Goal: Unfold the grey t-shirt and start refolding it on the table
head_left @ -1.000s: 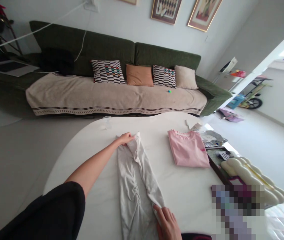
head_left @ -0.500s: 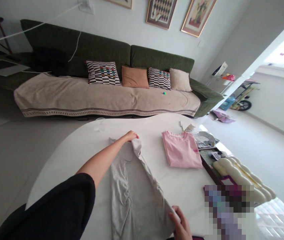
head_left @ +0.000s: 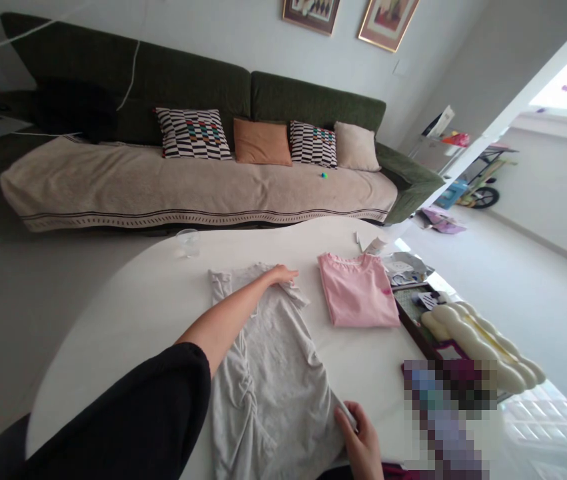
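A light grey garment (head_left: 283, 373) with a gathered seam lies spread on the white table, its lower end running out of the bottom of the view. At its far right corner rests my left hand (head_left: 282, 274), fingers stretched out over the cloth. Near the bottom, the fingers of my right hand (head_left: 362, 437) are closed on the garment's right edge. A folded pink shirt (head_left: 360, 293) lies to the right of the grey garment, apart from both hands.
On the white table (head_left: 113, 327) stand a clear cup (head_left: 188, 244) at the far left and a tray (head_left: 416, 337) with a cream puffy item (head_left: 483, 347) at the right. A plastic packet (head_left: 407, 269) lies behind the tray. Beyond the table is a green sofa (head_left: 313, 93) with cushions.
My left hand has moved right, and the raised edge of the grey garment now lies spread flatter and wider. My right hand stays on the right edge. The view has shifted slightly.
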A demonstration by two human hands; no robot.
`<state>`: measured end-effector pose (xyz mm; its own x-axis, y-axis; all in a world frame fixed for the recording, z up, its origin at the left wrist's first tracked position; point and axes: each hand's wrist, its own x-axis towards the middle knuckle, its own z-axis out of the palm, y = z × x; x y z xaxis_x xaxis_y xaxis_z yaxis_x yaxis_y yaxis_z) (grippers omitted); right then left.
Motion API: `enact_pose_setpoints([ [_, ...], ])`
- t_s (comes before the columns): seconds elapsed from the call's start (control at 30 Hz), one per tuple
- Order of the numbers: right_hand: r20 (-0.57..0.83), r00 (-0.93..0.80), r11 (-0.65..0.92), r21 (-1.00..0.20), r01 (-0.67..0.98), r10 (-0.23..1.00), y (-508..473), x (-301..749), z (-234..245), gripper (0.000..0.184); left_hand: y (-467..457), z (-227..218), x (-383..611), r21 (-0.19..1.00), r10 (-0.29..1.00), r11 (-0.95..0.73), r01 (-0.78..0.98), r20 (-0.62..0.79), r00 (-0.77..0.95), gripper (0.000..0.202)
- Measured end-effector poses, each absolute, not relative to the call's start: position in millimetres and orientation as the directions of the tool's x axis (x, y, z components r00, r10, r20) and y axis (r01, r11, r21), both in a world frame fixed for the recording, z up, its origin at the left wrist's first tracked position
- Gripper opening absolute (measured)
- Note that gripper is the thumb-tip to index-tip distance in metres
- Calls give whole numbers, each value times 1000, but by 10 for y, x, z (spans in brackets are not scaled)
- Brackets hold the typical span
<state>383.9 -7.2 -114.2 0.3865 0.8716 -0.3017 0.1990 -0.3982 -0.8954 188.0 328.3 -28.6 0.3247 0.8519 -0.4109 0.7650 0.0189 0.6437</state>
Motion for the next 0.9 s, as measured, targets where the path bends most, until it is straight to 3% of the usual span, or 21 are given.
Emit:
enact_pose_setpoints([
  [0.2, -250, 395, -381, -875, 298, 884, -103, 3803, -1142, 46, 3269, -209, 1629, 626, 841, 151, 765, -488, 233, 32],
  [0.37, -79, 394, -292, -804, 518, 916, -189, 3544, -1195, 27, 3048, -321, 1414, 667, 827, 230, 709, -518, 220, 32],
  [0.53, -11, 359, -231, -784, 576, 933, -196, 3454, -1205, 22, 2908, -399, 1475, 692, 832, 306, 654, -528, 170, 33],
  [0.7, 99, 358, -166, -752, 638, 928, -233, 3573, -1102, 23, 3081, -174, 1485, 742, 820, 256, 619, -506, 268, 33],
  [0.77, 266, 200, 25, -654, 756, 943, -289, 3577, -1081, 13, 3167, -71, 1365, 756, 808, 205, 622, -490, 328, 32],
  [0.83, 419, -116, 320, -458, 829, 901, -340, 3539, -1094, 26, 3212, -26, 1188, 740, 800, 159, 653, -484, 354, 31],
  [0.9, 437, -393, 535, -273, 799, 809, -367, 3473, -1135, 35, 3205, -48, 1004, 699, 810, 114, 706, -477, 342, 30],
])
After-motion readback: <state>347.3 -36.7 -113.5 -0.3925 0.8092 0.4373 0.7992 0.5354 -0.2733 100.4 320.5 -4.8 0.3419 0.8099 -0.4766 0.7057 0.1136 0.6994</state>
